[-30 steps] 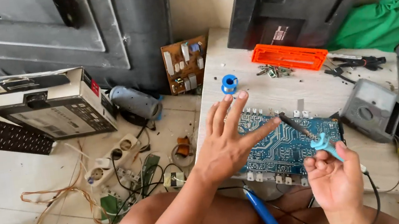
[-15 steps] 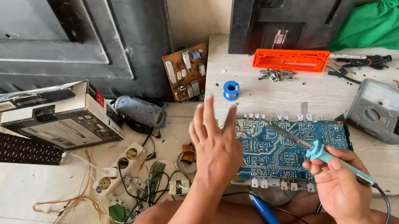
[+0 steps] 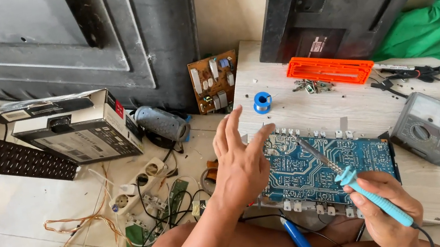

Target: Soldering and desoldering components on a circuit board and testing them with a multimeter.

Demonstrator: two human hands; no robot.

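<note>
Fingers spread and holding nothing, the left hand (image 3: pixel 243 163) hovers over the blue circuit board (image 3: pixel 324 169) on the bench (image 3: pixel 366 106). The right hand (image 3: pixel 385 215) grips a soldering iron (image 3: pixel 371 199), its tip on the board.

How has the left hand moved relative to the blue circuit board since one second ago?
Yes. The left hand has slid off the blue circuit board toward its left edge, fingers now raised toward the solder spool.
</note>
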